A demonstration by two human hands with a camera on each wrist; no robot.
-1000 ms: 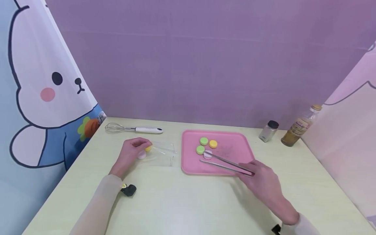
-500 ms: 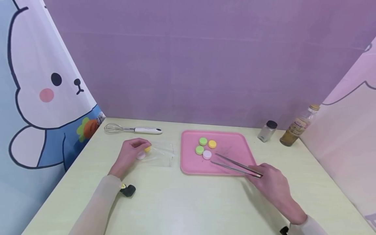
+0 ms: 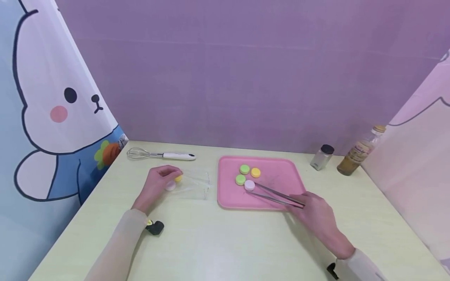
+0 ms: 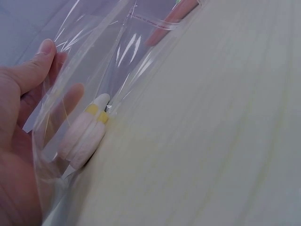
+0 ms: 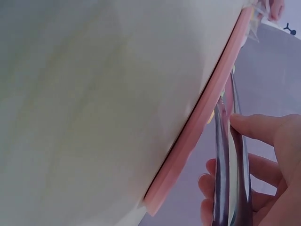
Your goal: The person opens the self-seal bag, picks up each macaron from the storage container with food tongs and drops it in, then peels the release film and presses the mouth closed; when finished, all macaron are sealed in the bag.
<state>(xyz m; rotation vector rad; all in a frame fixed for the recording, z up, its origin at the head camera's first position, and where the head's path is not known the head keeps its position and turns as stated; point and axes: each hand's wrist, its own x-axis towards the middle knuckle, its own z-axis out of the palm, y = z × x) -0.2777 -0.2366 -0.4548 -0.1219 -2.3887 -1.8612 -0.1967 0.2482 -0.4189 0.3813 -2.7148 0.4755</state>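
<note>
My left hand (image 3: 159, 182) pinches the edge of a clear plastic bag (image 3: 194, 186) lying on the table. Inside the bag are a lilac macaron (image 3: 170, 185) and a yellow macaron (image 3: 178, 178), close by the fingers; the left wrist view shows pale macarons (image 4: 82, 141) through the film. Metal tongs (image 5: 221, 160) are held between thumb and fingers of my right hand (image 3: 316, 212). Their parted tips are at the right side of another lilac macaron (image 3: 249, 185) on the pink tray (image 3: 286, 171); contact is unclear. Two green macarons (image 3: 240, 179) and a yellow macaron (image 3: 255, 172) sit beside it.
A whisk (image 3: 161, 155) lies behind the left hand. At the back right stand a small black-capped jar (image 3: 321, 158) and a corked bottle (image 3: 358, 153) of brown liquid. A purple backdrop (image 3: 225, 89) rises behind the table (image 3: 211, 242).
The tongs first reached over the lilac macaron, drew back to the right, then came left again to its side. The left hand and bag stayed in place.
</note>
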